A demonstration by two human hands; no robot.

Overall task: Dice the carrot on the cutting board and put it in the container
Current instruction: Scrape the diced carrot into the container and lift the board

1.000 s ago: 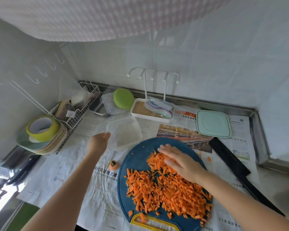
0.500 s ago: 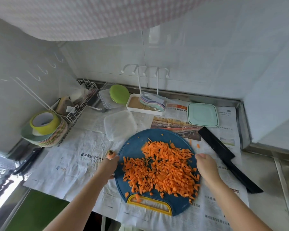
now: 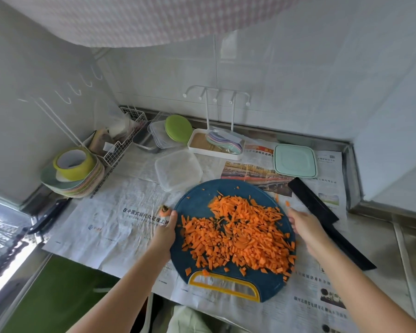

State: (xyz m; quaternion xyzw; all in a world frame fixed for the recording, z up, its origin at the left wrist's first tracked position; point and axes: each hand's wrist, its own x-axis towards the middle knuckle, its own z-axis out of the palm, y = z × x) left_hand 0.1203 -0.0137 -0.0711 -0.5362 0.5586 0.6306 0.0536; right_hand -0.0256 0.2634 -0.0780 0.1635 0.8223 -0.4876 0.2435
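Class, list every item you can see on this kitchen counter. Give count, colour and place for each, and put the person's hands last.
cutting board: one, blue with a yellow handle, centre of the counter.
diced carrot: one pile, orange, on the cutting board.
carrot end: one, orange, beside the board's left edge.
container: one, clear, just behind the board.
lid: one, mint green, back right.
knife: one, black, right of the board.
newspaper: several sheets, white with print, covering the counter.
plates: one stack, pastel, far left.
bowl: one, yellow-green, on top of the plates.
left hand: one, grips the board's left edge.
right hand: one, holds the board's right edge.
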